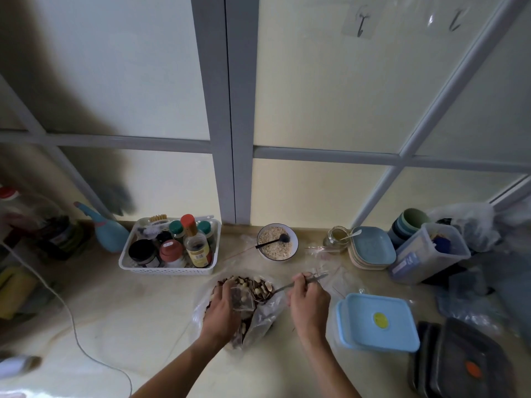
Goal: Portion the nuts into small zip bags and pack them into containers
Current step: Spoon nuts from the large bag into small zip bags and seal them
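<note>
Scooping step, mid-portioning. Big clear bag of nuts (pixel 244 285) lies open on the counter (pixel 129 305) at 6 o'clock of the frame, just in front of the person. Left hand (pixel 222 308) sits over the bag's mouth, fingers curled round a small zip bag (pixel 241 301) and holding it open among the nuts; the small bag looks partly filled, hard to be sure through the plastic. Right hand (pixel 309 300), at 3 o'clock of the nut bag, has fingers pinched together on the handle of a metal spoon (pixel 283 287), bowl end pointing to 9 o'clock and touching the nuts beside the small bag. Judgement: a scoop is being loaded or tipped; cannot tell which. Next move calls for lifting the spoon level, aiming it into the held-open mouth, and keeping the left grip steady so nuts do not spill back. Then sealing the zip, then packing. Blue lidded container (pixel 379 323) waits at 3 o'clock of the right hand, lid on, so it needs opening first. Dark containers (pixel 462 360) sit at 4 o'clock, near the frame edge. Spare empty zip bags (pixel 330 254) lie at 1 o'clock of the nut bag. White basket of bottles (pixel 169 271) at 11 o'clock, bowl of oats (pixel 277 242) at 12; neither looks involved.
</note>
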A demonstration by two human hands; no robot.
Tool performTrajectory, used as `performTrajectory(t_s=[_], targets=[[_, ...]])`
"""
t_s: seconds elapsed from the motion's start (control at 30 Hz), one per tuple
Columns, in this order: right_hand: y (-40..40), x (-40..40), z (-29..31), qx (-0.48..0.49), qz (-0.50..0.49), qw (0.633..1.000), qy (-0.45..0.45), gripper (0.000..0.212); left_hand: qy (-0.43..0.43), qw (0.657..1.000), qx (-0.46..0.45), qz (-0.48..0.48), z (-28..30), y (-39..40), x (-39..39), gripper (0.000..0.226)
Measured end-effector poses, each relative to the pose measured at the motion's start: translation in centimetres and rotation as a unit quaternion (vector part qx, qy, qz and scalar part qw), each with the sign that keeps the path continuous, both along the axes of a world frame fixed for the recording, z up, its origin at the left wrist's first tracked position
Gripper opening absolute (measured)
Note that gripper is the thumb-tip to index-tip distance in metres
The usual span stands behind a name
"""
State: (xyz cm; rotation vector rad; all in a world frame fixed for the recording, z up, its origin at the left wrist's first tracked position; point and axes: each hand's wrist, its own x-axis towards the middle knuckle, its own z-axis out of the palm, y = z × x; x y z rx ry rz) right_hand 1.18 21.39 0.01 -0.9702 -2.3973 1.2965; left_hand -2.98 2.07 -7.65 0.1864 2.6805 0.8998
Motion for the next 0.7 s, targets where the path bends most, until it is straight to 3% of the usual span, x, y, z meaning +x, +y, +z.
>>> performTrajectory(t_s=[0.23, 0.43, 0.6, 0.7], targets=[[-2.0, 0.5, 0.9, -0.063, 0.135, 0.988, -0.033, 0.037, 0.007, 1.000, 0.004, -0.023, 0.2, 0.1, 0.0, 0.092], [-2.6, 0.9, 0.6, -0.127, 0.275, 0.952, -0.051, 0.021, -0.030, 0.999, 0.035, 0.008, -0.1, -0.8, 0.3, 0.100], [-2.5, 0.8, 0.8, -0.068, 0.385, 0.919, -0.050, 0.024, -0.028, 0.998, 0.059, 0.023, 0.8, -0.9, 0.5, 0.086], [-2.5, 0.5, 0.7, -0.011, 0.376, 0.926, 0.032, 0.022, -0.023, 0.997, 0.062, 0.028, 1.6, -0.9, 0.5, 0.077]])
